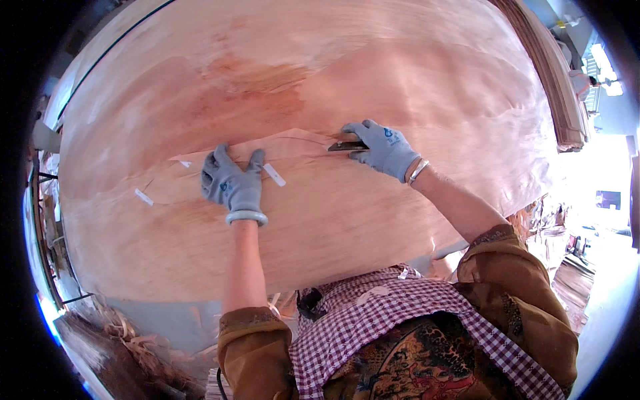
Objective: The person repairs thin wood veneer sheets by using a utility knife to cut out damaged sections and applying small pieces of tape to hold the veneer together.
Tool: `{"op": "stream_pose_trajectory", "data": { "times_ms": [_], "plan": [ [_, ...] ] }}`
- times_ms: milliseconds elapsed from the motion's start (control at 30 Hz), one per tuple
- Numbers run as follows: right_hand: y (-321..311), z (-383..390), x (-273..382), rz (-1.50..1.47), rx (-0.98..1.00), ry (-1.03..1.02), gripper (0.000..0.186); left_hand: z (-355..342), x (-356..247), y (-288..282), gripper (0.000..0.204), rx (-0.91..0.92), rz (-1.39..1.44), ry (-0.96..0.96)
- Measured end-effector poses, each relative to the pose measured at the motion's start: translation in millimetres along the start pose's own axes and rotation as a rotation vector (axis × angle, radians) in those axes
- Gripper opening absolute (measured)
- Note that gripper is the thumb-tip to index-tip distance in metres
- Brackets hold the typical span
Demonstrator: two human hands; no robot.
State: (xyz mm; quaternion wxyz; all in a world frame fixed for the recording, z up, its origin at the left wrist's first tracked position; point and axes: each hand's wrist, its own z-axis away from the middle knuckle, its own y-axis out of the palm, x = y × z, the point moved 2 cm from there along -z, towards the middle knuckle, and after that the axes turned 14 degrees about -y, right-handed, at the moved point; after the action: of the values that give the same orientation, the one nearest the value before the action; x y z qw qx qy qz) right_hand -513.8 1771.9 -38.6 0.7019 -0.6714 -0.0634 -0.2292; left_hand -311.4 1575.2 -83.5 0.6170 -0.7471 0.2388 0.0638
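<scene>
Veneer sheet (320,100): left hand (231,181) is pressing flat on it, fingers spread; right hand (381,148) is gripping a dark blade (347,145)

Two gloved hands (233,183), one knife (347,145), three tape strips (274,175).

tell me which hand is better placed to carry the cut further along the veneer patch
Right, probably. The right hand already grips the dark cutting tool at the veneer patch edge, while the left hand lies flat, pressing the patch onto the large veneer sheet.
</scene>
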Motion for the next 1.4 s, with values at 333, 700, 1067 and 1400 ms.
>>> {"op": "stream_pose_trajectory", "data": {
  "times_ms": [333,700,1067,1400],
  "plan": [
    [-33.0,-4.2,29.3,-0.329,0.127,-0.082,0.022,-6.7,-5.8,-5.4,0.065,0.16,-0.102,-0.031],
    [37.1,-43.0,67.6,-0.985,-0.045,0.055,0.02,-17.1,7.0,0.7,0.042,0.073,0.164,0.229],
    [54.3,-69.7,87.0,-0.949,-0.278,0.32,0.014,-50.4,62.9,-59.7,0.058,0.266,0.085,0.52],
    [57.3,-70.4,87.8,-1.082,-0.301,0.342,0.012,-95.8,120.4,-170.9,0.035,0.766,-0.25,0.795]
  ]
}}
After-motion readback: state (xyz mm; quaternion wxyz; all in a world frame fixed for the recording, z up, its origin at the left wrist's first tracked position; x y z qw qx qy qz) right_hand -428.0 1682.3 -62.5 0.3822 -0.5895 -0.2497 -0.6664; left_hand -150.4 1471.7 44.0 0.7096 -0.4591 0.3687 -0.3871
